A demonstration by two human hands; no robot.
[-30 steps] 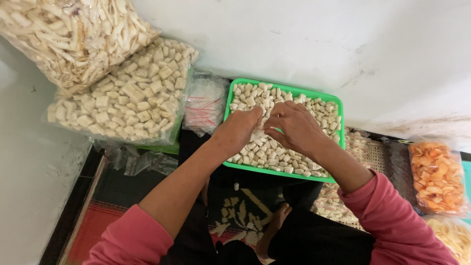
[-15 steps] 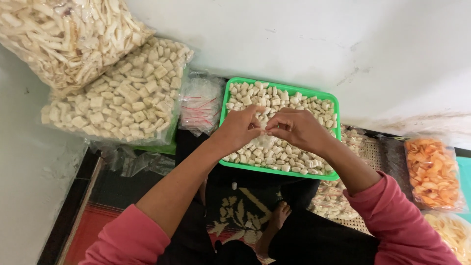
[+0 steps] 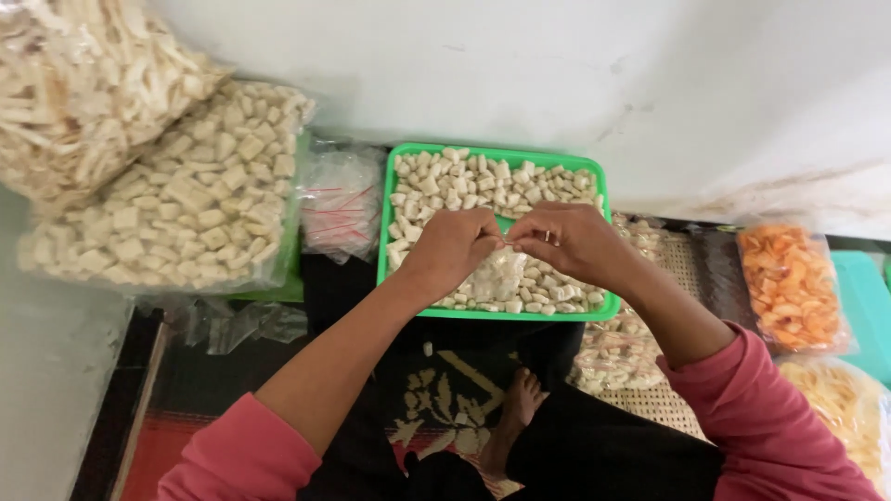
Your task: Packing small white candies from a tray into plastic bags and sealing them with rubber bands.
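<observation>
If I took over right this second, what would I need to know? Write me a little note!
Left hand: fingers pinched on the top edge of a small clear plastic bag holding pale cracker pieces.
Right hand: pinching the same edge from the other side.
The bag hangs over the green plastic tray, which is full of loose pale pieces.
A stack of empty small clear bags lies left of the tray.
Done: this bag has pieces in it; whether it is sealed cannot be seen.
Left: many loose pieces remain in the tray.
</observation>
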